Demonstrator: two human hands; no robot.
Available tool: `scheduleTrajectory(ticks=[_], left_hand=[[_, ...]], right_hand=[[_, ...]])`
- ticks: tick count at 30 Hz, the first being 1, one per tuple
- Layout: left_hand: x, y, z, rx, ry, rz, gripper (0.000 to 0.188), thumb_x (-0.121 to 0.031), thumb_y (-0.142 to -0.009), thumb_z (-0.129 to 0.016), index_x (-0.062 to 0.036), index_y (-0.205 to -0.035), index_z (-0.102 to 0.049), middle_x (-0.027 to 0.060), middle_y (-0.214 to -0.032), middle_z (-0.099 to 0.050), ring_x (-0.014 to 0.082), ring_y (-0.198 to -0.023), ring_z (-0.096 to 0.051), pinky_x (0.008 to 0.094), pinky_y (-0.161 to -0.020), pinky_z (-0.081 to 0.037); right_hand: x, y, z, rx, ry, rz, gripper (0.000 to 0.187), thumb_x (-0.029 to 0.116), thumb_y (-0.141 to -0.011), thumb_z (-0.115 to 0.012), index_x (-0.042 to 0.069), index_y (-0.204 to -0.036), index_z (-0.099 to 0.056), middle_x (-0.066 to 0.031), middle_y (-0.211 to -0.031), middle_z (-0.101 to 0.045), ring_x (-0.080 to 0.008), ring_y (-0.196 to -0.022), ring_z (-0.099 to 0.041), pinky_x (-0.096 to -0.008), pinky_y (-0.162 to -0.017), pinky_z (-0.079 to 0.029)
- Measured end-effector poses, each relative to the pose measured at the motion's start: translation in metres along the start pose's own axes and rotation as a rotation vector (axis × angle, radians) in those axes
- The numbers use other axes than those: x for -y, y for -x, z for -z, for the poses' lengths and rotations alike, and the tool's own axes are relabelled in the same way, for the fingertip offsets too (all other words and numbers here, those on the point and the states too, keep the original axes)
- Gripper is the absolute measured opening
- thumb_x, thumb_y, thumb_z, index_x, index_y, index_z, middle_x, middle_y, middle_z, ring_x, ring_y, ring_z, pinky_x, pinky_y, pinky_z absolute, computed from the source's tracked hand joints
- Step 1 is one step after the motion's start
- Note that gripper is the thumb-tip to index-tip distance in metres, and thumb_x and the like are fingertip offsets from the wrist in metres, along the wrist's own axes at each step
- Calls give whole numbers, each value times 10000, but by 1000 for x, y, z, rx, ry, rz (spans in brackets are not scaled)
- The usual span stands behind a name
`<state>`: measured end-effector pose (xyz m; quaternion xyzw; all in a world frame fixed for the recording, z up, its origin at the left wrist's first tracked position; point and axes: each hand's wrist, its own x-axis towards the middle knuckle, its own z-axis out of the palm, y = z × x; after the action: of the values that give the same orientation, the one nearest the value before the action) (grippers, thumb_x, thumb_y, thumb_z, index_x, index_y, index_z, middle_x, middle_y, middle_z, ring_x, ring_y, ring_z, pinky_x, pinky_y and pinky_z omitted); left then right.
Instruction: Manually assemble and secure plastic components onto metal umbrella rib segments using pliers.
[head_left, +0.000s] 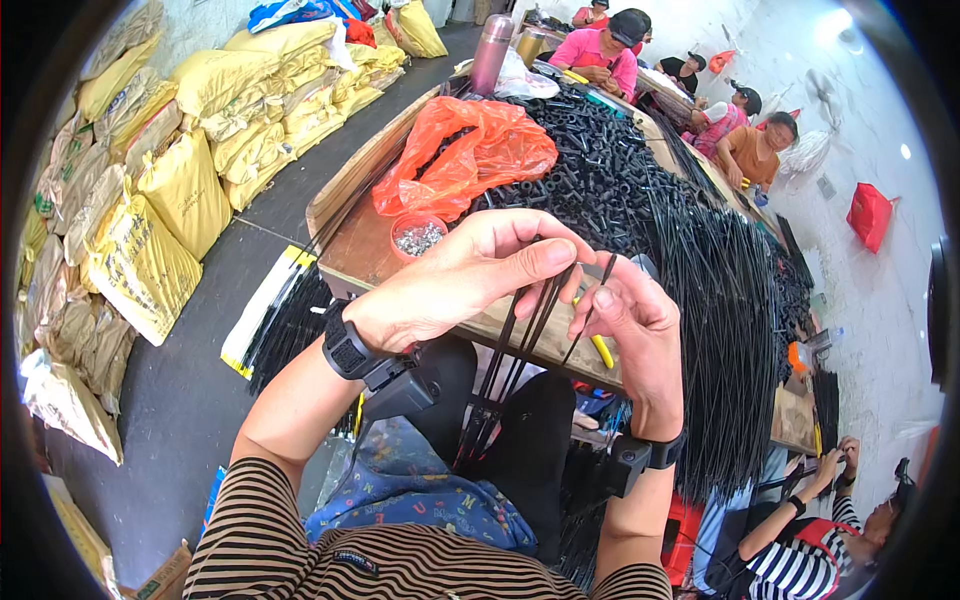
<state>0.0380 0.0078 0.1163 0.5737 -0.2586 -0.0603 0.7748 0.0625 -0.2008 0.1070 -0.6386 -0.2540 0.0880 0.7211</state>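
My left hand (480, 265) pinches several thin black rods (522, 335) between thumb and fingers. They hang down between my knees, where they come together near a dark piece (485, 408). Close beside it, my right hand (645, 315) is closed on a single thin black rod (590, 310), which slants between thumb and fingers. The two hands nearly meet above the table's front edge. A yellow-handled tool (602, 348) lies on the wood beneath my right hand, partly hidden by it.
On the wooden table (365, 245) are a red tub of small metal parts (417, 238), an orange plastic bag (460, 150), heaped black parts (590, 150) and long black rods (715, 330). Yellow sacks (145, 255) line the left wall. Several people sit beyond the table; another person (815, 545) works at right.
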Motion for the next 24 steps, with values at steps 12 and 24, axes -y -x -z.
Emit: scheduleTrajectory(ticks=[12, 24], left_hand=[[18, -18, 3, 40, 156, 43, 310, -333, -944, -554, -42, -1040, -594, 16, -846, -570, 64, -751, -519, 191, -601, -411], [25, -23, 0, -55, 164, 5, 277, -312, -946, -556, -50, -1024, -598, 15, -868, -580, 57, -749, -512, 185, -595, -405]], right_hand=[[-8, -4, 5, -12, 57, -31, 314, 53, -906, -600, 32, -1219, -586, -42, -873, -658, -106, -718, -628, -236, -632, -522], [-12, -8, 5, -63, 63, -58, 318, 45, -904, -601, 35, -1221, -586, -31, -862, -654, -84, -696, -605, -229, -614, -508]])
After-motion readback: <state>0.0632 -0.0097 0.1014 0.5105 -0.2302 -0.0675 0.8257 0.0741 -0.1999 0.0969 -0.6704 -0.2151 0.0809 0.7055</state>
